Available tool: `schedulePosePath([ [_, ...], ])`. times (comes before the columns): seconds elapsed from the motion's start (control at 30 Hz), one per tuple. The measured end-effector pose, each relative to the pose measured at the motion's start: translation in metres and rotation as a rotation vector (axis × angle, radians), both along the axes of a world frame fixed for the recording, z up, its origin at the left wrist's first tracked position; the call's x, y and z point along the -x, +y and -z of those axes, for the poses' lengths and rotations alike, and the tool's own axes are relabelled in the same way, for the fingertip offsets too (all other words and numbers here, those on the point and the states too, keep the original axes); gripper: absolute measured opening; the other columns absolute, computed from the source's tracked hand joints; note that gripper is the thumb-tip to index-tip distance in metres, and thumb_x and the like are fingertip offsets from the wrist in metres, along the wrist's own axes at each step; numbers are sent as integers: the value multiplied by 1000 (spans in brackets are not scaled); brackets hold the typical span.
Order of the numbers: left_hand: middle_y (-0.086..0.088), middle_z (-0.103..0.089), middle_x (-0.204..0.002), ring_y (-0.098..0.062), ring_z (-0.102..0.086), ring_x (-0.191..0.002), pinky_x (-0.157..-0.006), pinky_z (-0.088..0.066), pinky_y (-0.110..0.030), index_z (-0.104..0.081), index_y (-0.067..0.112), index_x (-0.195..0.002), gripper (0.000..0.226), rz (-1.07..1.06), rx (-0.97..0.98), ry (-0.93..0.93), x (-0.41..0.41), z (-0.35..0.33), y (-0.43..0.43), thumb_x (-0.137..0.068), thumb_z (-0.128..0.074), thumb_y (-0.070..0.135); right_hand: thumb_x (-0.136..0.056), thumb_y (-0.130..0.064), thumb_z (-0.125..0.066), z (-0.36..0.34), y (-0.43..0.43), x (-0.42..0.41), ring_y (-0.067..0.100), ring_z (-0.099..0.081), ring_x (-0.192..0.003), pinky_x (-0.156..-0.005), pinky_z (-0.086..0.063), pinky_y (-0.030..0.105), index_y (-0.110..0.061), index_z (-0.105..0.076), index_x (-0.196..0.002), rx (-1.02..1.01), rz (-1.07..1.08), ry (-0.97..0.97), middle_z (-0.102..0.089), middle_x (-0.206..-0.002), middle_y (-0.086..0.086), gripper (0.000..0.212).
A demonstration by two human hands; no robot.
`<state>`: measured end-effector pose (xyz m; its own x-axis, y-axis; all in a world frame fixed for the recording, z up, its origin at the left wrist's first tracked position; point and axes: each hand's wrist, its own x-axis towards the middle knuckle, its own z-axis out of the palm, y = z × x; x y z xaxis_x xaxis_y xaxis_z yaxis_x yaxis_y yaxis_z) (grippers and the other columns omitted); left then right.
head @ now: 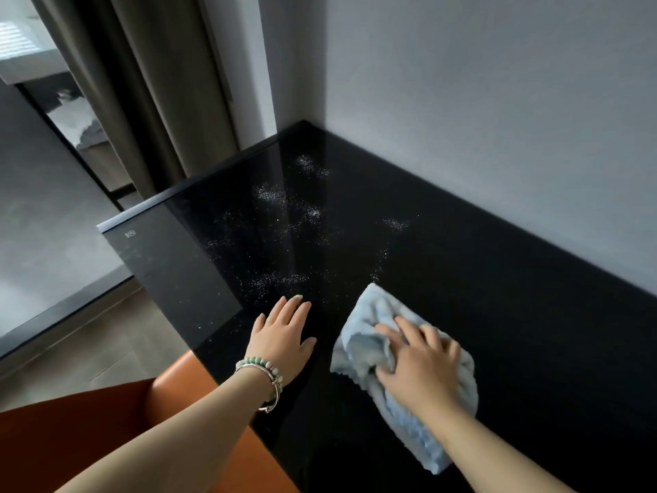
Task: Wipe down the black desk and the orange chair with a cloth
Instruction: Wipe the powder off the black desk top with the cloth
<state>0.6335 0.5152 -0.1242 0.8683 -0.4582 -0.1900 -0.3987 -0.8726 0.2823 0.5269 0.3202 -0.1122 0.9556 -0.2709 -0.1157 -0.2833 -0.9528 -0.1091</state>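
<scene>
Cloth (pixel 369 314) partly under right hand (pixel 423 364)

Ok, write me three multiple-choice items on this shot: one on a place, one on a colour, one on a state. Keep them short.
1. Where is the cloth?
A. on the floor
B. on the desk, under the right hand
C. draped on the curtain

2. What colour is the cloth?
A. red
B. black
C. light blue

3. How is the left hand?
A. flat on the desk, fingers straight, holding nothing
B. clenched in a fist
C. raised off the desk

Key:
1 B, the right hand presses it onto the desk top.
2 C, it shows pale blue against the black top.
3 A, its palm lies down, fingers stretched toward the white specks.
</scene>
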Motion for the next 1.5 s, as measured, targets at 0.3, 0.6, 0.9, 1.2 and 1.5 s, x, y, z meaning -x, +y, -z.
schedulePosePath([
  [0.3,9,0,-156,-16,5,-144,-116,-6,-42,-7,27,-148,69,40,-32,0,-7,-2,-4,-92,-43,46,-83,-59,-45,-2,-36,-21,25,-13,-138,-103,-22,56,-37,-22,-140,8,306,82,-12,-155,-8,65],
  [0.6,9,2,-156,-17,7,-144,-115,-4,-43,-5,28,-148,75,59,-55,8,-6,3,-5,-90,-46,51,-84,-56,-41,2,-48,-18,20,-17,-135,-103,-23,52,-39,-25,-137,32,212,38,-20,-150,-14,58],
  [0.9,11,2,-156,-14,6,-144,-116,-7,-43,-5,29,-147,83,67,-68,-42,-34,-4,-17,-83,-51,57,-80,-47,-50,-6,-24,-40,19,-28,-126,-100,-16,44,-40,-44,-122,-119,109,-48,-43,-131,-16,43],
  [1.2,10,5,-156,-15,8,-144,-116,-4,-45,-3,28,-148,91,114,-68,-28,-56,-10,-38,-80,-54,61,-74,-32,-64,-18,-75,-31,22,-45,-120,-93,-35,48,-28,-54,-122,26,251,-154,-51,-130,-8,49],
  [1.5,11,7,-156,-16,7,-144,-114,-3,-50,-2,29,-147,104,127,-102,27,-70,-3,-59,-69,-57,69,-69,-31,-61,-5,-55,-50,16,-47,-115,-90,-23,39,-36,-58,-111,-122,-65,-213,-57,-115,-18,42],
])
